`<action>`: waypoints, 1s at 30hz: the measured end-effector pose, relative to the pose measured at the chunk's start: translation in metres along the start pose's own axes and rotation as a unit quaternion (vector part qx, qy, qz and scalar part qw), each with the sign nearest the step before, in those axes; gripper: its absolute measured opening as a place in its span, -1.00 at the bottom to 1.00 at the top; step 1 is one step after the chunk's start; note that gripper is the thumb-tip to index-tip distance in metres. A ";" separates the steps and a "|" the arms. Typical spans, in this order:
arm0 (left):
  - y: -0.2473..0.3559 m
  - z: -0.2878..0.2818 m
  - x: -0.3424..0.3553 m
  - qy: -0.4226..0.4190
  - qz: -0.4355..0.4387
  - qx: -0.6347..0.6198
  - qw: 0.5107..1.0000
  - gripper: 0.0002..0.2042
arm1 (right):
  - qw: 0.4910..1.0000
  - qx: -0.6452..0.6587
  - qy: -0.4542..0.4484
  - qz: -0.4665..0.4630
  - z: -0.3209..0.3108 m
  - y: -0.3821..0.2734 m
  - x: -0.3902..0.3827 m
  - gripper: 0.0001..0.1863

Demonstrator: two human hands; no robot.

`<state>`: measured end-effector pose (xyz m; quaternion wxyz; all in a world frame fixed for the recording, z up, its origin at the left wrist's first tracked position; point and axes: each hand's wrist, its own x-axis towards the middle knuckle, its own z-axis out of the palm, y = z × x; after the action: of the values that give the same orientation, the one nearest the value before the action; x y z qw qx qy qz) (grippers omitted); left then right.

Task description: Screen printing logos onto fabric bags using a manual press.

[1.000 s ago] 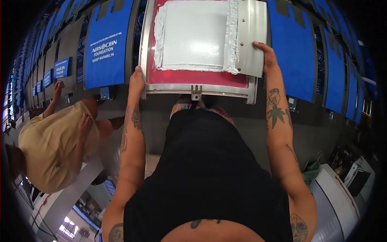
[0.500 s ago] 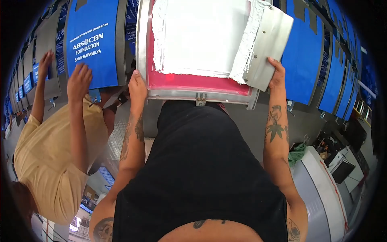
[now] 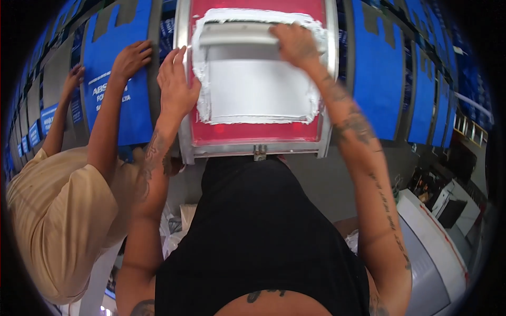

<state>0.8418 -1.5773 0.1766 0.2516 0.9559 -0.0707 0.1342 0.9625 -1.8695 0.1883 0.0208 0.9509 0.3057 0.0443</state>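
A screen-printing frame (image 3: 327, 113) with silver metal rails and red-pink mesh (image 3: 253, 133) lies before me. Thick white ink (image 3: 315, 100) rims a white rectangle in its middle. Across the far part of that rectangle sits a metal squeegee (image 3: 237, 35), slightly blurred. My right hand (image 3: 297, 46) is closed around the squeegee's right end. My left hand (image 3: 178, 81) rests against the frame's left rail, fingers stretched out and thumb apart. A metal hinge or clamp (image 3: 260, 152) sits at the middle of the near rail.
On my left a co-worker in a tan shirt (image 3: 63, 210) reaches over a blue printed fabric panel (image 3: 113, 100), one hand (image 3: 132, 59) at its right edge. More blue panels (image 3: 377, 79) on grey boards line the right. A white-edged surface (image 3: 429, 242) stands at lower right.
The squeegee has gone from tilted at the screen's right side to crosswise at its far part, with my right hand. My left hand's fingers have stretched out along the rail. The co-worker's hands have shifted right.
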 end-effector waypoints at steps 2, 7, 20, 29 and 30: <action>0.021 0.004 0.012 -0.072 0.078 0.067 0.992 -0.35 | 0.999 -0.039 -0.002 0.033 0.009 -0.033 -0.052 -0.70; 0.049 -0.011 0.020 -0.118 0.104 0.019 0.987 -0.67 | 0.994 0.100 0.019 0.030 -0.044 -0.013 -0.109 -0.62; 0.048 0.037 0.183 -0.171 0.076 0.095 0.978 -0.77 | 0.937 0.260 -0.064 0.226 -0.031 0.133 -0.003 -0.52; 0.065 0.001 0.125 -0.355 0.132 0.036 0.925 -0.80 | 0.910 0.208 -0.086 0.347 -0.060 0.011 -0.130 -0.74; 0.070 0.002 0.127 -0.360 0.154 0.016 0.920 -0.79 | 0.893 0.218 -0.084 0.384 -0.063 -0.002 -0.143 -0.73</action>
<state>0.9489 -1.6475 0.2441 0.1704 0.9208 -0.3006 -0.1807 0.8395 -1.9502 0.2410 -0.1805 0.9750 -0.0846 -0.0987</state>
